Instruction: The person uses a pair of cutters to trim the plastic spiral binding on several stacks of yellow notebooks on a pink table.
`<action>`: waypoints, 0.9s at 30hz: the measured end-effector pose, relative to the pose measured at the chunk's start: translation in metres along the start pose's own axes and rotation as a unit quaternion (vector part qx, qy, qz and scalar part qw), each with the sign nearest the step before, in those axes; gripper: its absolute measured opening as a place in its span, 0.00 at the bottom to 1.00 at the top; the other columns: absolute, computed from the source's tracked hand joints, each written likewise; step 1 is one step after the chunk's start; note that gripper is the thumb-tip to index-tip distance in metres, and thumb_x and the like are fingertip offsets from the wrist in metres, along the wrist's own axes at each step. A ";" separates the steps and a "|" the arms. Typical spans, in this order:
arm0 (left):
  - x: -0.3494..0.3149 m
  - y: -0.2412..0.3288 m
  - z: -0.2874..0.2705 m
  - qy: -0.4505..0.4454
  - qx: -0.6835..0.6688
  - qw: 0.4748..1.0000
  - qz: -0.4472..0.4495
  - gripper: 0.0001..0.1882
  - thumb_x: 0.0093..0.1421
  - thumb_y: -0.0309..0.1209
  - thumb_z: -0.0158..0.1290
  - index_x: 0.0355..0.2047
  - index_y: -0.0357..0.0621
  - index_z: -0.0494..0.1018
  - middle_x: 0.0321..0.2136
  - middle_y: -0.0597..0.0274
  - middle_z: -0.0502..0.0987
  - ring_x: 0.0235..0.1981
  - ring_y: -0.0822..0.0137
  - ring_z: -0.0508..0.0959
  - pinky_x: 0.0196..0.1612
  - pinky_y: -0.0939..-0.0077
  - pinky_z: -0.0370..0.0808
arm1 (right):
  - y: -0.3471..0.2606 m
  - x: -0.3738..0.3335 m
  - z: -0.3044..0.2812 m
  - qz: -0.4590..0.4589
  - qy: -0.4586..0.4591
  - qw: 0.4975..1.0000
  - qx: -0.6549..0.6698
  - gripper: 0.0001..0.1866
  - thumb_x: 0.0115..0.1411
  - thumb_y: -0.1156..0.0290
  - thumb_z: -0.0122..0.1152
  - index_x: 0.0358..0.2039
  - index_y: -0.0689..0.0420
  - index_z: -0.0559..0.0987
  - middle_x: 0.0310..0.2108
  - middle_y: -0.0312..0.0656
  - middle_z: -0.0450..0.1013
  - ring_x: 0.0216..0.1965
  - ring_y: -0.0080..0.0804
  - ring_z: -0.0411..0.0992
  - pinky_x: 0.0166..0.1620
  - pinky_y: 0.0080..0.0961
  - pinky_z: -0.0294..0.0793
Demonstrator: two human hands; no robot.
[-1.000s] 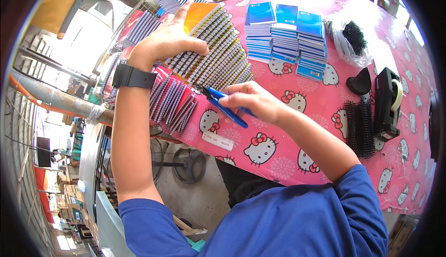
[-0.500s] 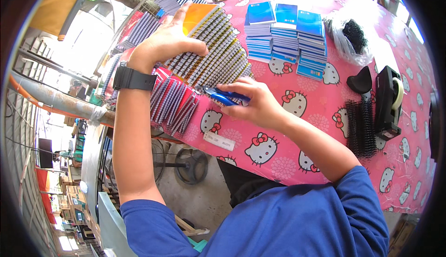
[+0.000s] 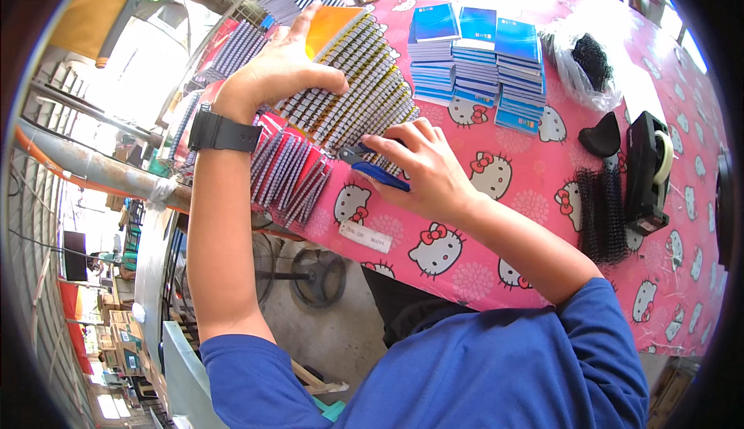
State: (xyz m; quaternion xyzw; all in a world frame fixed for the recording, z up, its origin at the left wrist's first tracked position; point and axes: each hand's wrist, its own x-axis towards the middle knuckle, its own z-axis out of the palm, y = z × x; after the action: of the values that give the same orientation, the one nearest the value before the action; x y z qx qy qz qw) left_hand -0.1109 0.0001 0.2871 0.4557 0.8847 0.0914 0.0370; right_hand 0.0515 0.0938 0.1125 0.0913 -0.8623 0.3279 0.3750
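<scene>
A fanned stack of spiral-bound notebooks (image 3: 349,92) with a yellow-orange cover lies at the table's left side, its coil spines facing up. My left hand (image 3: 287,68), with a black watch at the wrist, rests on the stack's left edge, thumb and fingers spread apart over it. My right hand (image 3: 418,161) is closed round blue-handled pliers (image 3: 380,173). Their dark jaws point left, close by the coil ends at the stack's near corner; whether they touch a coil I cannot tell. Below the stack stand red spiral notebooks (image 3: 287,169), side by side.
Several piles of blue notebooks (image 3: 477,61) stand farther back. To the right are a clear bag with black coils (image 3: 590,61), a bundle of black coils (image 3: 602,216) and a tape dispenser (image 3: 647,173). A paper label (image 3: 366,237) lies near the table edge; a fan (image 3: 318,276) stands below.
My right hand has shifted slightly, its fingers rising over the pliers, whose handles have swung a little lower and look closer together. My left hand and the stack are nearly unchanged.
</scene>
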 end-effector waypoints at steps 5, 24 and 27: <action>0.002 -0.004 0.000 0.005 -0.004 1.000 0.008 0.60 0.35 0.45 0.62 0.66 0.45 0.41 0.61 0.35 0.50 0.64 0.47 0.50 0.64 0.63 0.49 | 0.002 0.001 0.005 -0.001 -0.012 0.999 0.033 0.23 0.45 0.65 0.62 0.44 0.56 0.75 0.34 0.41 0.70 0.40 0.36 0.67 0.43 0.30 0.68; 0.002 -0.003 0.000 -0.001 -0.010 1.000 0.008 0.61 0.34 0.46 0.62 0.66 0.45 0.41 0.61 0.36 0.51 0.64 0.47 0.50 0.64 0.62 0.47 | -0.001 -0.006 0.002 0.120 -0.051 0.976 0.175 0.23 0.48 0.64 0.62 0.45 0.57 0.73 0.35 0.40 0.71 0.37 0.32 0.68 0.42 0.30 0.66; 0.001 -0.004 0.000 0.005 -0.007 1.000 0.013 0.61 0.35 0.47 0.62 0.66 0.45 0.41 0.61 0.36 0.51 0.64 0.48 0.50 0.64 0.63 0.47 | 0.007 0.000 0.002 0.367 -0.215 0.647 0.633 0.21 0.55 0.57 0.58 0.41 0.62 0.76 0.33 0.40 0.75 0.36 0.21 0.71 0.41 0.23 0.69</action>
State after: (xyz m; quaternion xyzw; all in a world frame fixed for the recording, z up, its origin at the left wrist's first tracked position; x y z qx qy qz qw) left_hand -0.1150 -0.0012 0.2861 0.4665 0.8782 0.1002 0.0345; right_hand 0.0476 0.0978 0.1074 0.0500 -0.4641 0.8761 -0.1210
